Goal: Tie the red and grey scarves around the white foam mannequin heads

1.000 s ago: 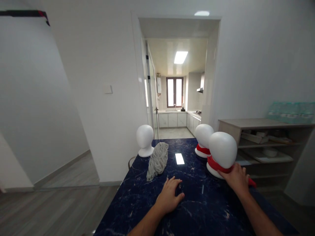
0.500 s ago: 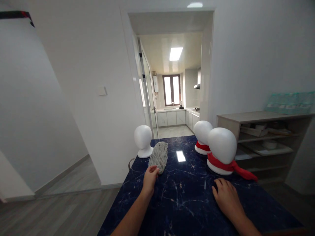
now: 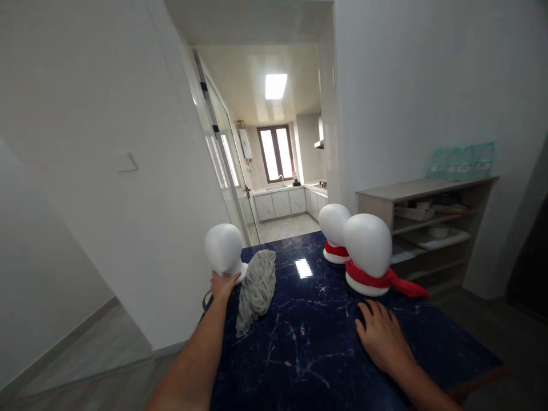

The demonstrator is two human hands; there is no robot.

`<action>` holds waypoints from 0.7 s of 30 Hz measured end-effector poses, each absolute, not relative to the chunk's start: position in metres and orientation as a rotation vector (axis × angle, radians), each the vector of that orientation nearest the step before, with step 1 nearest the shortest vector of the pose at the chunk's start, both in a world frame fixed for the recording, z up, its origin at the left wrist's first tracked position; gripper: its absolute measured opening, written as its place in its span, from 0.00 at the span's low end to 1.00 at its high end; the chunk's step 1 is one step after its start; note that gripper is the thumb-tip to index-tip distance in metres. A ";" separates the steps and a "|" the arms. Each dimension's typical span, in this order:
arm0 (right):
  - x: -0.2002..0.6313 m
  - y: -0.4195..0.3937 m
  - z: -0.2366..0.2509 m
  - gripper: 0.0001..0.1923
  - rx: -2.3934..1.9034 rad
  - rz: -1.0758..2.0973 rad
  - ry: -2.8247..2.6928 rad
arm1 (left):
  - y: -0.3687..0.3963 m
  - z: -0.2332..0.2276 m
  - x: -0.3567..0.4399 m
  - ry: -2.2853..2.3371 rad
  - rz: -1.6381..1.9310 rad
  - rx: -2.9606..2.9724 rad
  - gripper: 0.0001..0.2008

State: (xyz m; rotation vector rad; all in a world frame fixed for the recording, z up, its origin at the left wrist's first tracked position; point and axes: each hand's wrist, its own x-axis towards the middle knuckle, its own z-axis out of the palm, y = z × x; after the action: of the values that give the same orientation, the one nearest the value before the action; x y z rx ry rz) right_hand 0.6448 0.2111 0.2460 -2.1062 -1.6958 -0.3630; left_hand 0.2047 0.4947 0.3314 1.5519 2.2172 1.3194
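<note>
left hand [image 3: 223,283] has gone from the grey scarf [image 3: 257,288] to the bare mannequin head [image 3: 223,249] at the table's far left corner, fingers closed on its base. i see the right hand [image 3: 382,337] flat, fingers spread, on the dark marble table [image 3: 317,342], near the red-scarfed heads [image 3: 367,251].

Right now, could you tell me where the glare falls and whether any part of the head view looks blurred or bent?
Head view: a bright ceiling-light reflection glares on the dark marble table; the walls and doorway lean and curve from wide-angle distortion; the left hand at the bare mannequin head is slightly soft, the right hand lies flat.
</note>
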 end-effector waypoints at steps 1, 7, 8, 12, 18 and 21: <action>0.644 0.211 0.247 0.24 -2.106 -0.363 -1.694 | 0.502 0.334 0.206 2.221 1.317 1.507 0.46; 0.643 0.212 0.248 0.24 -2.121 -0.329 -1.667 | 0.534 0.338 0.207 2.146 1.398 1.326 0.50; 0.643 0.212 0.248 0.24 -2.125 -0.327 -1.666 | 0.535 0.336 0.206 2.129 1.413 1.315 0.49; 0.644 0.211 0.249 0.25 -2.132 -0.346 -1.683 | 0.531 0.335 0.196 2.064 1.475 1.371 0.38; 0.646 0.212 0.245 0.24 -2.139 -0.374 -1.708 | 0.486 0.373 0.202 1.838 1.887 1.595 0.33; 0.646 0.213 0.245 0.24 -2.145 -0.380 -1.723 | 0.432 0.378 0.240 1.487 1.992 1.628 0.41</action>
State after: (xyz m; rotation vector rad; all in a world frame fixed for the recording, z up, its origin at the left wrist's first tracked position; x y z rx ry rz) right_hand 0.6464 0.2126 0.2447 -2.1448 -1.7228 -0.3803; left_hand 0.2403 0.4315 0.3777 1.6283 1.4865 1.9917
